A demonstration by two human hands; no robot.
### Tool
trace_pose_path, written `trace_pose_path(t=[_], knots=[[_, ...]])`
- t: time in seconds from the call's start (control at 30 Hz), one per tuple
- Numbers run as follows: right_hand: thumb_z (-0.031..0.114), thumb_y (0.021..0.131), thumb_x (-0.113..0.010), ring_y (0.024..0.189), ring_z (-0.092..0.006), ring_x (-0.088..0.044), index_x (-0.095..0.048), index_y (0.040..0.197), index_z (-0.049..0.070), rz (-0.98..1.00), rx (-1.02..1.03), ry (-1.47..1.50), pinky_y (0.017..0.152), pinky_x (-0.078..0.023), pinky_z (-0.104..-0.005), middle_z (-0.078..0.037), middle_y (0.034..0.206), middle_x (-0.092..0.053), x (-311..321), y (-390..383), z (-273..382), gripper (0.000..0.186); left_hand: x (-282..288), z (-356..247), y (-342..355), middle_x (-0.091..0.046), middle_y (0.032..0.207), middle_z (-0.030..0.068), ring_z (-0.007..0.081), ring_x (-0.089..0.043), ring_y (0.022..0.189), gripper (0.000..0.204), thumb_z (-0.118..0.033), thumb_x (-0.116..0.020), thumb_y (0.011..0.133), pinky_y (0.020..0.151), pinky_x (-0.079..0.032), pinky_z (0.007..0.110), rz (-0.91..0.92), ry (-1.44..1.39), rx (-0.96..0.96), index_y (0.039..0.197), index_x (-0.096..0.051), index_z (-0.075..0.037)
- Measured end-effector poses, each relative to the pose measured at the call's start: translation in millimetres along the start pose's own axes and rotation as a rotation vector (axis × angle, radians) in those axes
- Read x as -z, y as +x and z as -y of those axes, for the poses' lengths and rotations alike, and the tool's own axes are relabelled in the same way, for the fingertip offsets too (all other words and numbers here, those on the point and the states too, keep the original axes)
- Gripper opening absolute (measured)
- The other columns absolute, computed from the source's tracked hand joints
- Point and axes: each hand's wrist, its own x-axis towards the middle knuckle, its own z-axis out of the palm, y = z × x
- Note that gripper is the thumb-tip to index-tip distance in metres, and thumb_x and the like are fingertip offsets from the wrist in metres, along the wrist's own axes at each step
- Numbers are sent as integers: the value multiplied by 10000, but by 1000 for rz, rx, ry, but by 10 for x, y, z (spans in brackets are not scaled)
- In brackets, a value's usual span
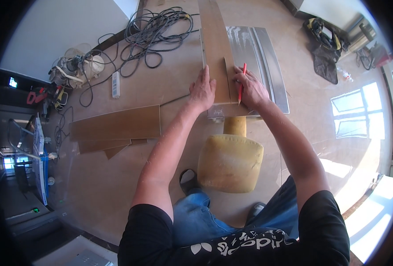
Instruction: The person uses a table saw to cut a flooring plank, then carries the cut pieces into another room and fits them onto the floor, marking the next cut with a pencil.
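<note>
My left hand presses along the left edge of a long brown board lying across a metal-topped surface, fingers closed at the edge. A shorter strip with a dark edge lies along the board. My right hand grips a red pencil, point down beside the board's right side, fingertips resting near the strip. Under the near end of the metal top is a yellow padded seat or block on a yellow post.
Brown offcuts lie on the floor at left. A coiled black cable, white power strip, tools and a white machine are behind them. A dark bag is at back right; my feet are below.
</note>
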Motion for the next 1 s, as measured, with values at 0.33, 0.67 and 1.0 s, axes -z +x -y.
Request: trace_pose_path(t=[0.33,0.67,1.0], knots=[[149,963,-566,1332,-371,-501,-597,1109,78,6,0,-16,1107,-415,-437,-170,1409,-566,53,-116,149,165,61,-62,-183,-287,1610,251,390,-334,1470,649,-292,-404,1072,1163,-298,497,25,-17,22,1589,-139,-3],[123,918,-609,1328,-367,-506,-595,1104,87,-13,-2,-42,1092,-429,-442,-155,1408,-571,49,-250,144,190,-71,46,-252,-295,1603,247,394,-346,1458,671,-318,-434,1056,1155,-290,534,-25,-12,-42,1590,-154,-25],[124,899,-608,1315,-362,-511,-585,1060,86,-41,46,-8,1088,-431,-434,-142,1393,-576,39,-211,177,167,-157,325,582,-281,1602,269,410,-299,1481,693,-397,-398,1063,1197,-300,443,-97,-114,-22,1581,-163,-1]])
